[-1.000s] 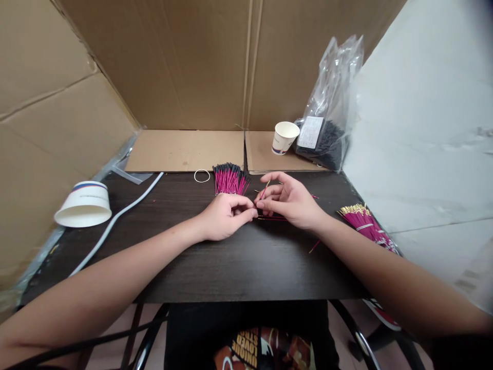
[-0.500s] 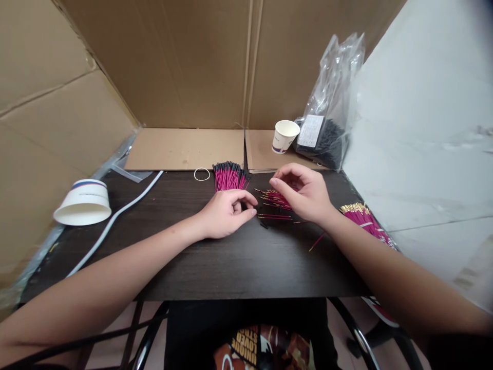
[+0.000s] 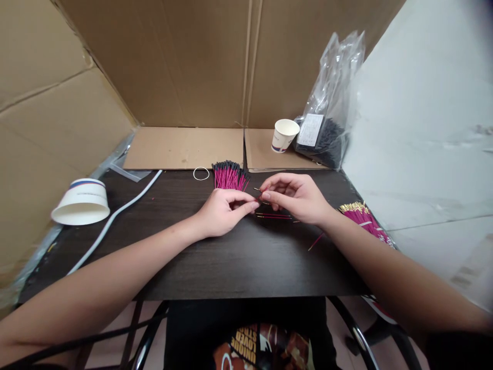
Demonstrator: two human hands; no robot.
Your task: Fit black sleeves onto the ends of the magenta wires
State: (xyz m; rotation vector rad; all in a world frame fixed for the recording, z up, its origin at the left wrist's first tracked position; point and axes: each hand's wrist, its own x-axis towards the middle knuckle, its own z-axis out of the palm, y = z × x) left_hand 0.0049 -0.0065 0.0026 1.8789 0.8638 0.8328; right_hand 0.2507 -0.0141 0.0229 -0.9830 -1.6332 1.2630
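My left hand [image 3: 229,211] is closed in a pinch, its thumb and forefinger tips pressed together; what lies between them is too small to make out. Close against those tips, my right hand [image 3: 295,198] pinches a thin pink wire [image 3: 258,198], mostly hidden by the fingers. Loose pink wires with gold ends lie under the right hand, and two of these wires [image 3: 274,216] show just below it. Behind the left hand sits a bundle of pink wires with black ends [image 3: 230,174].
A gold-tipped pink wire bundle [image 3: 364,218] lies at the right. A paper cup [image 3: 285,136] and a clear bag of black pieces [image 3: 323,136] stand behind. At left are a tipped paper cup [image 3: 81,198] and a white cable [image 3: 115,218]. A white ring [image 3: 201,173] lies by the cardboard.
My right hand has come down and left from above the loose wires, and its fingers have closed to meet the left fingertips. The left hand has barely moved.
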